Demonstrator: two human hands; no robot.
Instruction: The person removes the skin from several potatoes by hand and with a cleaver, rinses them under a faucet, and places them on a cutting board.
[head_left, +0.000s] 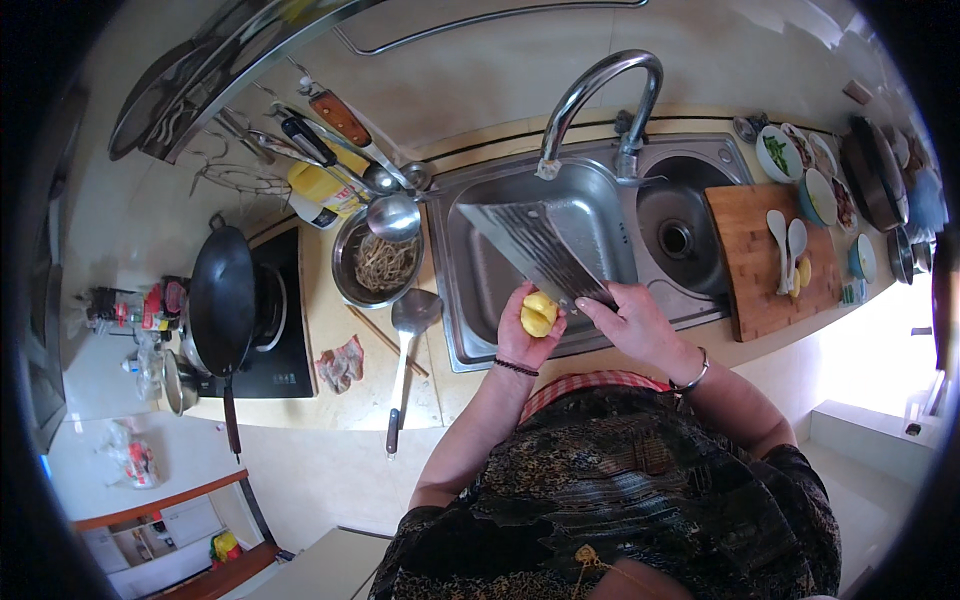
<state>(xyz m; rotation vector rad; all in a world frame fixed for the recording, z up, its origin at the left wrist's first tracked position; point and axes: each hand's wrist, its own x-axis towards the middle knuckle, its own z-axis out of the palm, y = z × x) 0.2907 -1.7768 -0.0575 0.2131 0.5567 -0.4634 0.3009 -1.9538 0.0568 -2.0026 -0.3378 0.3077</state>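
Note:
My left hand (519, 339) holds a peeled yellow potato (538, 321) in the palm, with a groove across its surface. In my right hand (639, 321) is the handle of a wide cleaver (534, 244). Its broad dark-streaked blade slants up and left over the sink. The blade's lower edge passes close above the potato; whether they touch I cannot tell. Both hands are at the front rim of the large basin (480, 270) of a stainless steel sink. Above the basin curves a chrome faucet (600, 67).
On the right, a wooden cutting board (750, 247) overlaps the small basin (656, 202), bearing two white spoons (780, 232). Several food bowls (780, 154) stand behind. Left are a steel bowl of brown strands (386, 262), a spatula (405, 352), a cloth (341, 365) and a wok (223, 300).

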